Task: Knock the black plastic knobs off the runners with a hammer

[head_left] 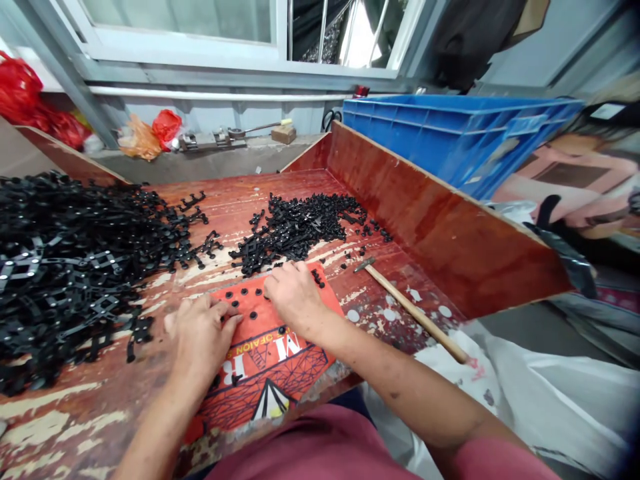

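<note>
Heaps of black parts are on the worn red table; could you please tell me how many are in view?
2: a large heap on the left, running out of view, and a smaller heap just beyond the right hand.

A single camera worn on the person's head is looking forward and steeply down from above the red shirt (320, 447), taking in both forearms from close by and facing the worn tabletop (195, 200) at about arm's reach. It is tilting enough to keep the window (240, 33) along the top edge and the blue crate (425, 137) at the upper right, farther off, while no second view is sharing any of this scene.
</note>
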The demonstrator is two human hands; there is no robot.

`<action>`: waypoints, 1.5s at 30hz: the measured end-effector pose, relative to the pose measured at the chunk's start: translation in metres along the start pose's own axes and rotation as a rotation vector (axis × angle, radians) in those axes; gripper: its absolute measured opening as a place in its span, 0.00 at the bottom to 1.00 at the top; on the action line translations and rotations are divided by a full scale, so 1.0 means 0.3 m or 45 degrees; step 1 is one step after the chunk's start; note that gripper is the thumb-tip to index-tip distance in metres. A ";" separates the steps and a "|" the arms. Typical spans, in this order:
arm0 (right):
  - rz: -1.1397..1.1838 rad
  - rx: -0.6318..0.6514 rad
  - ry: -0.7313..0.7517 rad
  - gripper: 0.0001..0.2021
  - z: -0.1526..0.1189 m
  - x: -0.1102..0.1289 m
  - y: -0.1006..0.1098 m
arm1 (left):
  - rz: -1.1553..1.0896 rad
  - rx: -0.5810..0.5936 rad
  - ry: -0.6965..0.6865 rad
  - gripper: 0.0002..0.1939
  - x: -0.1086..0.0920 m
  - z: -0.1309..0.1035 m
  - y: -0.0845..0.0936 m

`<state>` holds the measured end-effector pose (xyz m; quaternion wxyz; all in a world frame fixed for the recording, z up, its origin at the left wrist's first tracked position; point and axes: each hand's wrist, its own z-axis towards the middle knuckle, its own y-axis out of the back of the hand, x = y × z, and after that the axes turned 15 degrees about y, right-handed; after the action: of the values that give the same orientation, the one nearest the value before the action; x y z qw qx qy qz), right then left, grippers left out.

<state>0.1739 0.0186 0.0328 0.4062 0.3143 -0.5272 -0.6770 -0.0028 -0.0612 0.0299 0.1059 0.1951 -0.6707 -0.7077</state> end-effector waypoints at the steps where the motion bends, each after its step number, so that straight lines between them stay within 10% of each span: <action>1: 0.004 0.004 0.014 0.07 0.010 0.008 -0.017 | 0.028 0.022 0.008 0.12 0.001 -0.003 -0.006; 9: 0.149 -0.043 -0.089 0.07 -0.049 -0.074 -0.017 | -0.123 0.022 -0.115 0.12 0.017 -0.021 0.008; 13: 0.188 0.000 -0.056 0.03 -0.149 -0.091 0.034 | -0.372 0.330 -0.349 0.09 -0.084 -0.056 -0.017; 18: 0.165 0.065 0.035 0.04 -0.214 -0.009 0.022 | -0.158 0.293 -0.370 0.10 -0.193 -0.120 -0.069; 26: 0.186 -0.064 0.155 0.05 -0.178 0.074 0.021 | -0.306 0.072 -0.163 0.10 0.034 -0.100 -0.002; 34: 0.169 -0.117 0.399 0.06 -0.164 0.218 -0.055 | -0.152 0.130 -0.109 0.13 0.067 -0.119 -0.007; 45: 0.357 -0.278 -0.244 0.06 -0.274 -0.035 0.068 | 0.092 0.186 -0.236 0.13 0.075 0.049 0.045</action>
<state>0.2534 -0.0122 0.0323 0.4763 0.1259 -0.5254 -0.6937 -0.0308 -0.0581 0.0405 0.0542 0.1118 -0.7341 -0.6676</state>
